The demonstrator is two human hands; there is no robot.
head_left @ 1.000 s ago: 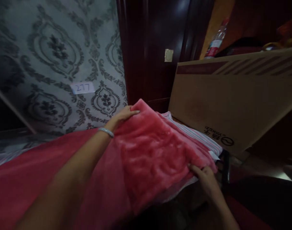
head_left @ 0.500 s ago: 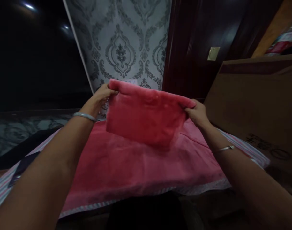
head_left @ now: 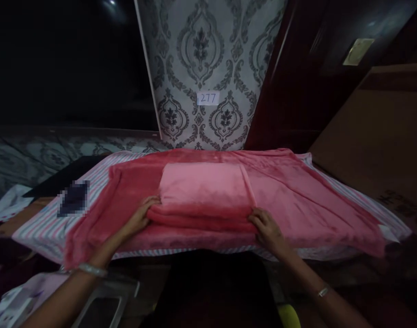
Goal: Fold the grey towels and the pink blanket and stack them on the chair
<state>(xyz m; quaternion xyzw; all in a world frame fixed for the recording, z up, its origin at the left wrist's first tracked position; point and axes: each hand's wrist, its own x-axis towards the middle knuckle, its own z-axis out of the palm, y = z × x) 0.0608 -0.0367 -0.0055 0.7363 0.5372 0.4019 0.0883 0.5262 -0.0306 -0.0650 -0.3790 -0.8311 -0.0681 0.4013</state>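
Observation:
A folded pink plush cloth (head_left: 203, 184) lies flat in the middle of a larger pink-red plush blanket (head_left: 297, 200). Its near edge is a rounded, thick red fold of several layers. My left hand (head_left: 144, 215) is at the near left corner of the folded cloth, fingers curled round its edge. At the near right corner, my right hand (head_left: 267, 227) pinches the edge with thumb and fingers. The undersides of both grips are hidden by the cloth.
A striped cloth (head_left: 47, 228) lies under the blanket, with a blurred dark item (head_left: 73, 199) on its left. A large cardboard box (head_left: 375, 136) stands at the right. Behind are a dark screen (head_left: 68, 68) and a wall label (head_left: 208, 98) reading 277.
The folded cloth, held up in the air by both hands before, now rests on the blanket. Both hands have come down and nearer, still at its corners. The view has shifted too.

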